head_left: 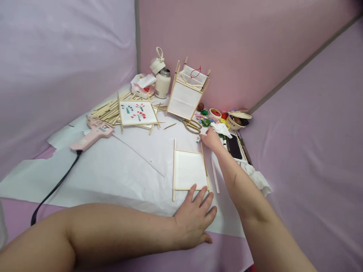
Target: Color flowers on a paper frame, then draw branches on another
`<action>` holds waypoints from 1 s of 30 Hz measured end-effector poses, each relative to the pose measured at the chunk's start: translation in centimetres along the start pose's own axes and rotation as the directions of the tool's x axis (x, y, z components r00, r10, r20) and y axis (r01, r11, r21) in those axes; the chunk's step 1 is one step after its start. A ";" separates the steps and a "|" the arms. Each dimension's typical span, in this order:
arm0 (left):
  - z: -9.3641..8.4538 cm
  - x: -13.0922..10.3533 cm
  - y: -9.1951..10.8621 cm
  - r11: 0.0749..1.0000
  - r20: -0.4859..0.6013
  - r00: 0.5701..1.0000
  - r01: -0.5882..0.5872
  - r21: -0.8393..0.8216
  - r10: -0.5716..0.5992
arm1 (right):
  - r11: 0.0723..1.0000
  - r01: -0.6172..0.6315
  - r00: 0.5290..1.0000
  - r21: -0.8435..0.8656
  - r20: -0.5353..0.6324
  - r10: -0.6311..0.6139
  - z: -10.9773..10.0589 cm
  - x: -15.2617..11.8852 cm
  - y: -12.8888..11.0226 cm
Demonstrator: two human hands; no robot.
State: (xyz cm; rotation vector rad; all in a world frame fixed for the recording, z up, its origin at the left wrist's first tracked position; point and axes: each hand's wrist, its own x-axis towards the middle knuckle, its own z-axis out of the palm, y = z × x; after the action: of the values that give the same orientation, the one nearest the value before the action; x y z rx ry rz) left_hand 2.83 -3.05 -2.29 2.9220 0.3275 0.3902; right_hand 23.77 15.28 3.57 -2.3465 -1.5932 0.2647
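Left hand (195,221) flat on paper sheet (119,173), grip released, fingertips touching blank frame (189,170).
Right hand (210,139) reaches past the frame's far corner, closed on a small marker (198,140) beside scissors (193,125); glue gun (92,135) well left.

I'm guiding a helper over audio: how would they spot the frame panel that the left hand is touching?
Start from the white paper sheet spread over the purple surface. Near its front edge the left hand rests its fingertips on a wooden stick frame lying flat. Its paper is blank, unlike the painted panel with red flowers by the glue gun.
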 end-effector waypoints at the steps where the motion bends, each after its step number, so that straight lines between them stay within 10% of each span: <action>1: 0.0 0.0 0.0 1.000 -0.004 1.000 0.001 0.000 -0.001 | 0.999 -0.052 0.999 0.007 0.000 0.052 0.4 0.7 -0.4; 7: 0.0 -0.2 0.0 1.000 -0.017 1.000 0.000 0.013 0.001 | 0.954 -0.201 0.978 0.224 -0.006 0.208 0.0 0.2 -0.5; 14: -1.1 0.0 -0.1 1.000 -0.036 0.999 -0.009 -0.019 0.009 | 0.764 -0.025 0.989 0.644 -0.095 0.112 -2.5 -8.9 2.3; 20: -1.4 0.3 -0.2 0.947 -0.105 0.992 -0.097 -0.306 0.068 | 0.274 0.039 0.975 0.961 0.023 -0.221 -2.7 -16.2 6.4; 26: -1.2 0.8 -0.4 0.814 -0.096 0.995 -0.029 -0.580 -0.034 | 0.138 -0.045 0.679 0.989 0.132 -0.722 -2.2 -18.7 8.5; 30: -1.2 1.0 -0.6 0.771 -0.084 0.995 -0.007 -0.637 -0.060 | 0.157 -0.088 0.538 0.984 0.179 -0.824 -2.4 -19.5 7.6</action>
State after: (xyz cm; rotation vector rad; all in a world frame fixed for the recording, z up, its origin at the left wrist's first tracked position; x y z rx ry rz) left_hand 3.36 -2.07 -1.05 2.2265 0.1940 0.5231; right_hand 23.98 -5.80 3.04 -0.6508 -1.5148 1.6835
